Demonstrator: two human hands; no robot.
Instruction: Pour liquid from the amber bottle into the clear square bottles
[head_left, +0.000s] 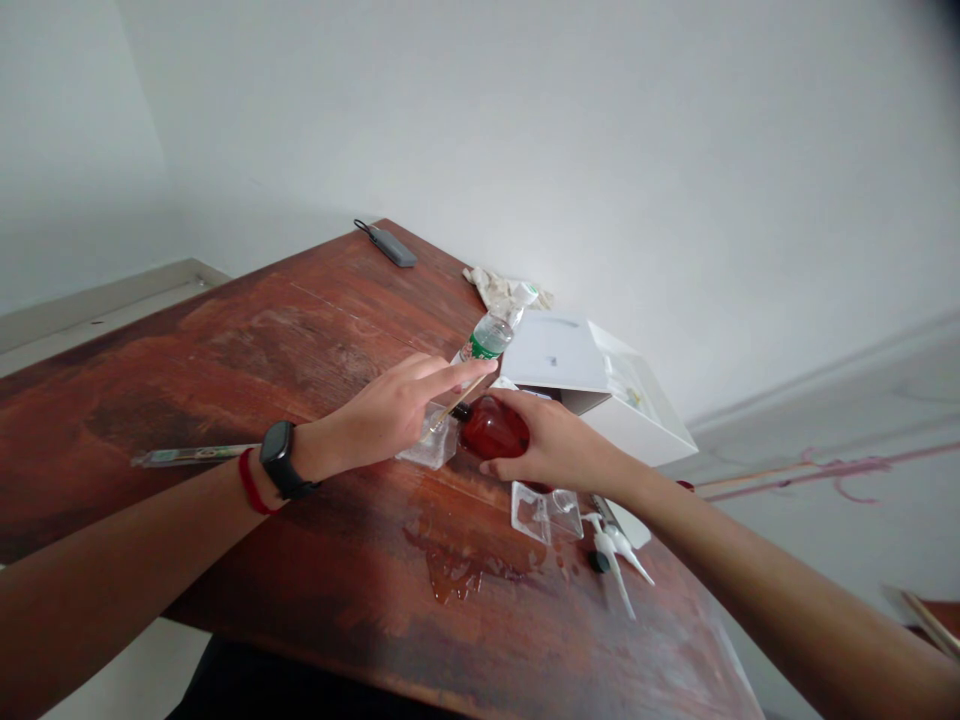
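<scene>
My right hand (551,435) is wrapped round a rounded red bottle (493,428). The bottle lies tilted, its dark neck (460,411) pointing left over a small clear plastic box (433,445). Above that box, my left hand (405,400) grips a thin tan stick (469,389), index finger stretched out along it. The stick slants down to the box; the grip itself is partly hidden. Below my right hand stands a second clear plastic box (547,515). Just beyond my left fingers is a clear water bottle (487,338) with a green label.
A puddle (454,570) spreads on the wooden table (300,330). White pump heads (619,555) lie at right near a black cap (598,562). A white box (555,350), a cloth (491,288), a grey device (390,245) and a slim packet (195,455) surround the hands.
</scene>
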